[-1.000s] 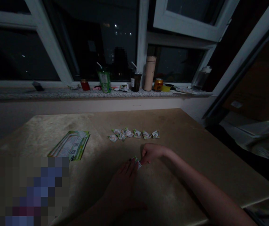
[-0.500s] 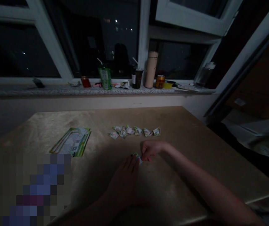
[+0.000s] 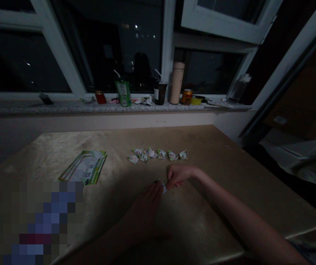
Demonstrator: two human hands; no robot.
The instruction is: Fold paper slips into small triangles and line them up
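In dim light, my left hand (image 3: 146,203) lies flat on the tan table (image 3: 216,176), its fingertips pressing on a small folded piece of paper (image 3: 162,186). My right hand (image 3: 178,175) has its fingers pinched together on the right edge of that same piece. Just beyond the hands, a row of several small folded paper pieces (image 3: 158,154) lies on the table. A stack of green printed leaflets (image 3: 84,171) sits further to the left.
A stone windowsill (image 3: 64,107) behind the table carries a green drink carton (image 3: 123,92), a dark cup with a straw (image 3: 160,92), a tall beige flask (image 3: 176,82), a red jar (image 3: 100,97) and an orange can (image 3: 187,97). Crumpled material (image 3: 298,154) lies off the table's right side.
The view shifted slightly. Both hands stayed on the small folded piece, with the right fingers working its edge.
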